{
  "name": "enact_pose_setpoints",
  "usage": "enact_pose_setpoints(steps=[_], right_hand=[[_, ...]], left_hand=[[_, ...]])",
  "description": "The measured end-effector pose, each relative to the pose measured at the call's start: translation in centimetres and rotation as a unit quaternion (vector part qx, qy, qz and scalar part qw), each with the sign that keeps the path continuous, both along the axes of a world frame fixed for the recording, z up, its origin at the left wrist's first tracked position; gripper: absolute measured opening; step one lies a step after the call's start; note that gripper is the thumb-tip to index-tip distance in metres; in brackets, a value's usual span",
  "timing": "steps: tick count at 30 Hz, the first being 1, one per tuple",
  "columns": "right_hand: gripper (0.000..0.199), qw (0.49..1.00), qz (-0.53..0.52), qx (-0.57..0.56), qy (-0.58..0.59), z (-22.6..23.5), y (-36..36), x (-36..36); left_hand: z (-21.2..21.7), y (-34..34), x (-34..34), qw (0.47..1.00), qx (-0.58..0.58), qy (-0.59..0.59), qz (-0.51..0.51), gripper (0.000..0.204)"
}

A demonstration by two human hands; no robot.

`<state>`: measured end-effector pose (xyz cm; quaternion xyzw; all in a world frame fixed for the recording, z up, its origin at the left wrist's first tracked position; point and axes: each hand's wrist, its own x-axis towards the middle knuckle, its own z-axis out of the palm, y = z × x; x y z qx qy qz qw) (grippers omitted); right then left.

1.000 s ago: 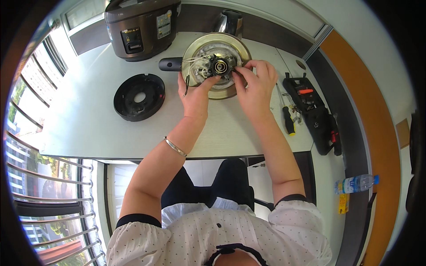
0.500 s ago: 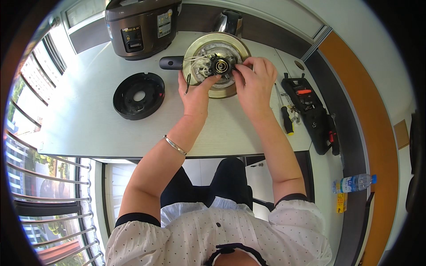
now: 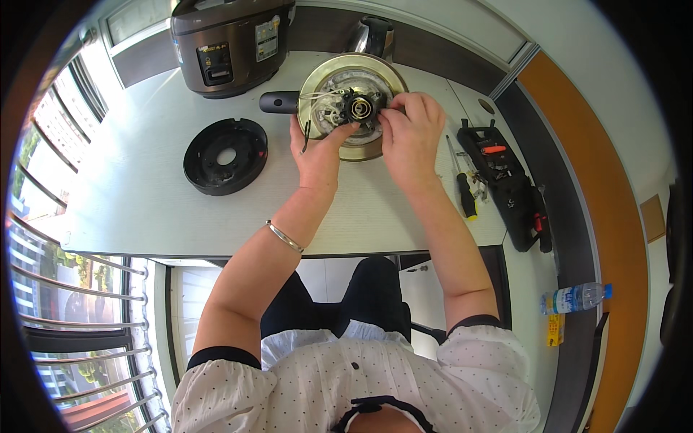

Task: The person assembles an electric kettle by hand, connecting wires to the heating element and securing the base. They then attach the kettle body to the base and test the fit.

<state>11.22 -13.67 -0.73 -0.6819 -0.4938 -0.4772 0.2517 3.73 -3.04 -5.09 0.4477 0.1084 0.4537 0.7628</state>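
1. Resting upside down at the upper centre of the frame on the pale grey tabletop [image 3: 144, 195]: a round brass-coloured metal kettle body [image 3: 346, 148] with its underside parts exposed, dark handle [image 3: 280, 102] sticking out to the left.
2. Pressing on the kettle's lower-left rim with the left hand [image 3: 317, 155], thumb reaching up to the black round coupling [image 3: 359, 108] at the middle; fingers bent, nothing visibly pinched between them, only braced on the metal.
3. Covering the right part of the underside with the right hand [image 3: 410, 137], fingers curled inward, tips close together near the coupling; whether something small sits between them cannot be told.
4. Compared with a second ago: both hands sitting a little higher and closer over the central parts, kettle body in the same spot. Judged from that, fine work on the wiring or coupling going on, not a shift of the kettle.
5. Lying left of the hands, apart from them: a black round plastic base ring [image 3: 225, 155].
6. Standing at the upper left: a dark brown rice cooker [image 3: 231, 43].
7. Lying right of the right hand: a yellow-and-black handled screwdriver [image 3: 465, 195] and an open black tool case [image 3: 509, 184].
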Motion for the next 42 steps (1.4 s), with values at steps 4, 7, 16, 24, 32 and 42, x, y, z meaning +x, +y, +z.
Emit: enact_pose_setpoints(steps=[4,7,16,24,32,42], right_hand=[[0.007,1.000,0.001,0.007,0.013,-0.3,0.2,-0.1],[0.008,1.000,0.000,0.016,0.023,-0.6,0.5,-0.2],[0.013,0.997,-0.019,0.058,0.047,-1.1,1.1,-0.7],[0.012,0.996,0.002,0.073,0.043,-1.5,0.7,-0.1],[0.016,0.991,0.051,0.106,0.066,-1.9,-0.2,0.8],[0.025,0.985,0.104,0.107,0.086,-2.1,-1.0,1.1]], left_hand=[[0.2,-0.3,-0.1,1.000,-0.008,0.000,-0.003,0.068],[0.4,-0.4,-0.2,1.000,-0.008,0.005,0.001,0.068],[0.3,-0.2,-0.1,1.000,-0.007,0.006,0.002,0.069],[-0.3,0.0,0.2,1.000,-0.024,0.004,-0.005,0.068],[0.0,-0.1,0.1,0.998,-0.054,0.010,-0.016,0.063],[0.3,-0.2,-0.2,1.000,0.000,0.021,-0.012,0.051]])
